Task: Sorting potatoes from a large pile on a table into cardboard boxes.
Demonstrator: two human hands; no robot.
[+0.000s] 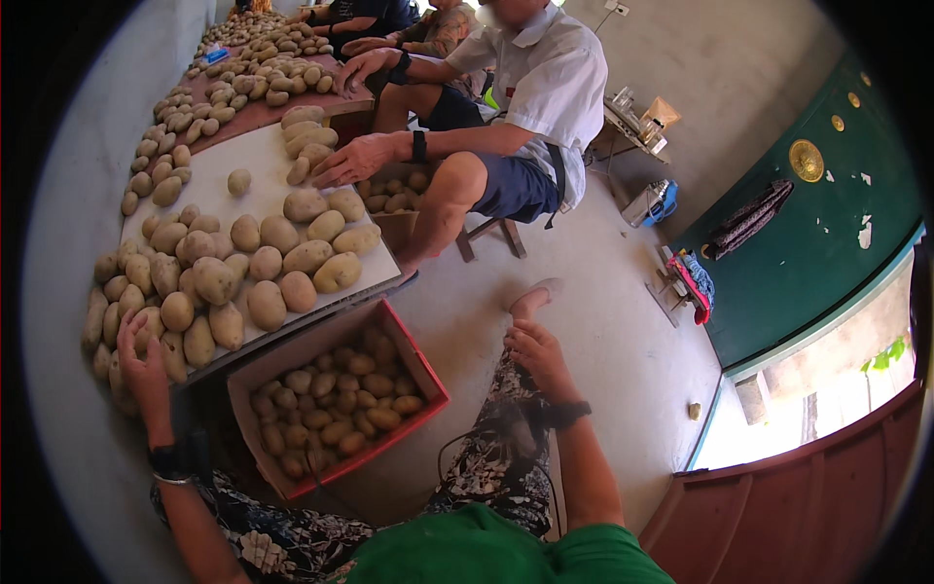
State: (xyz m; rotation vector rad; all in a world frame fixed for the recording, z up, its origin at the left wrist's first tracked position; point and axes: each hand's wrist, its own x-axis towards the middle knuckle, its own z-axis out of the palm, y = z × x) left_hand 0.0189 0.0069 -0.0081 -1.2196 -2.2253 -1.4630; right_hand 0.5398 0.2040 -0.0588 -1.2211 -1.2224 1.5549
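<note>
My left hand is at the near left corner of the table, its fingers apart and touching potatoes at the edge of a large heap. I cannot see a potato gripped in it. Above my knee, away from the table, my right hand hangs with its fingers loosely curled together and nothing visible in them. Below the table's near edge stands a red-rimmed cardboard box, partly filled with smaller potatoes.
Across the white tabletop, a person in a white shirt reaches toward a row of potatoes. Another potato box stands beside that person's legs. More people sit farther back. A green door is at the right.
</note>
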